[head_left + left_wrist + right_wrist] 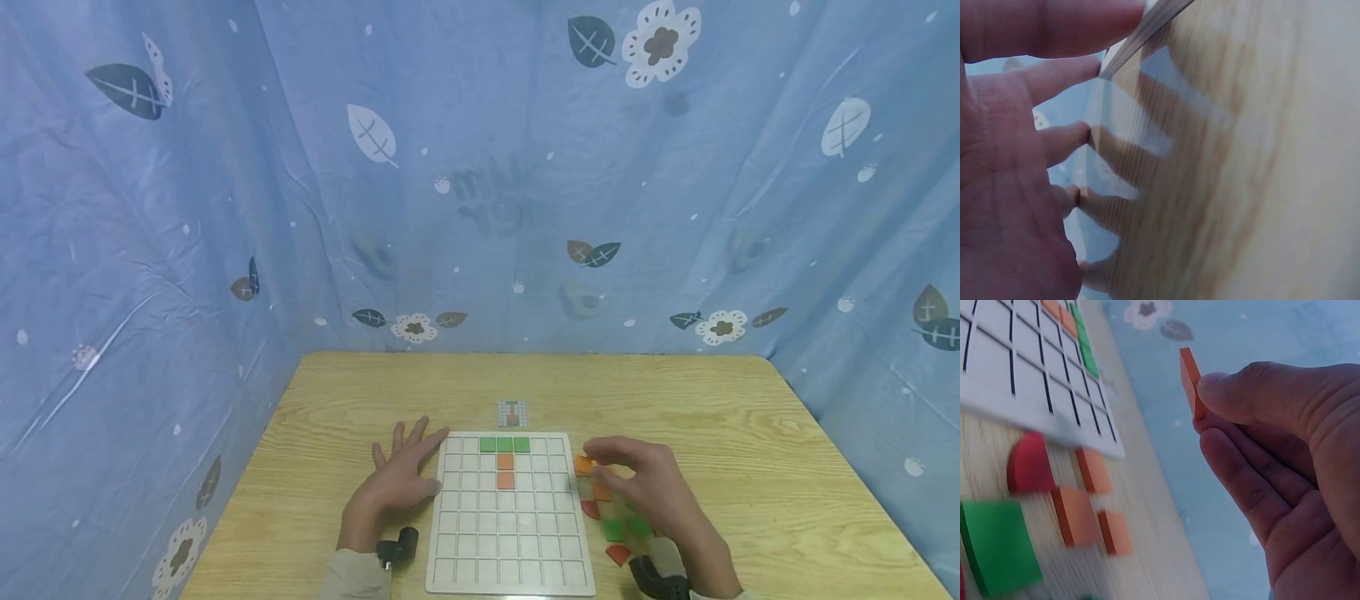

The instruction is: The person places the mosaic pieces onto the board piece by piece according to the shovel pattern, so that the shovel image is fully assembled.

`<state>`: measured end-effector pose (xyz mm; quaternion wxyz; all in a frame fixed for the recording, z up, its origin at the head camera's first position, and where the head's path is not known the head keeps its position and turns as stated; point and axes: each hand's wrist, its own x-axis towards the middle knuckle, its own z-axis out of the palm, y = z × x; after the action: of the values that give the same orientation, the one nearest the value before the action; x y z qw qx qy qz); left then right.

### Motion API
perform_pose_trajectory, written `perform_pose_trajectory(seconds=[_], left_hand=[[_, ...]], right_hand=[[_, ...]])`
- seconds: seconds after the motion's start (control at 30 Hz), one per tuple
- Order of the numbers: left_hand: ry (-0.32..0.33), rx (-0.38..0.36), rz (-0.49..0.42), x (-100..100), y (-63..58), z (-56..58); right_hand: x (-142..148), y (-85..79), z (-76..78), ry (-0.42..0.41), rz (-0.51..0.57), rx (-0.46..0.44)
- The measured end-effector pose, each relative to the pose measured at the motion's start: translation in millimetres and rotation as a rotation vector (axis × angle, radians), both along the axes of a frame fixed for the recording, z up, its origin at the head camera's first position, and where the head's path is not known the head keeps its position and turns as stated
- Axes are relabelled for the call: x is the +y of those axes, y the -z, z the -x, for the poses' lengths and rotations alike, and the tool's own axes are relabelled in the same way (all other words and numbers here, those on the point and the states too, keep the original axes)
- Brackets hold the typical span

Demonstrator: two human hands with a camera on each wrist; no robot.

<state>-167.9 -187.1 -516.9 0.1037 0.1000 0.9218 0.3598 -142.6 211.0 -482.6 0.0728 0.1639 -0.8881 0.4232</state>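
Observation:
A white grid board (486,523) lies on the table with three green tiles (505,445) in its top row and two orange tiles (506,461) in a column below the middle one. My left hand (401,479) rests at the board's left edge, fingers spread, its thumb against the rim. Right of the board, my right hand (645,475) pinches a thin orange square tile (1190,384) between thumb and fingertips, raised above the loose pieces. In the right wrist view that tile stands on edge.
Loose pieces lie right of the board: several orange tiles (1075,515), green squares (1000,547) and red rounded pieces (1030,464). A small printed grid card (513,414) lies beyond the board. Blue patterned curtains (480,208) surround the wooden table (360,383).

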Motion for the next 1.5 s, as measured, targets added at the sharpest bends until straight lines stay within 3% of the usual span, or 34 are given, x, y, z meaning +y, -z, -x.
perform_pose_trajectory(seconds=[0.3,0.47,0.6,0.8,1.2,1.5], left_hand=[[0.001,-0.002,0.002,-0.3,0.3,0.0],[-0.001,-0.002,-0.003,-0.3,-0.7,-0.3],[0.001,-0.005,-0.001,-0.1,-1.0,-0.3],[0.000,-0.003,-0.003,-0.8,0.6,0.7],[-0.005,0.001,-0.003,-0.2,0.2,0.0],[-0.010,0.003,0.007,0.8,-0.4,-0.3]], right_hand=[[-28.1,3.1,6.7,-0.073,-0.010,-0.037],[-43.4,5.9,9.2,-0.140,-0.009,0.020],[-53.0,12.2,10.5,-0.193,0.001,0.048],[-64.7,24.9,12.0,-0.254,0.048,0.011],[-81.7,42.0,6.9,-0.293,0.061,-0.046],[-89.1,45.2,3.3,-0.307,0.013,0.038]])
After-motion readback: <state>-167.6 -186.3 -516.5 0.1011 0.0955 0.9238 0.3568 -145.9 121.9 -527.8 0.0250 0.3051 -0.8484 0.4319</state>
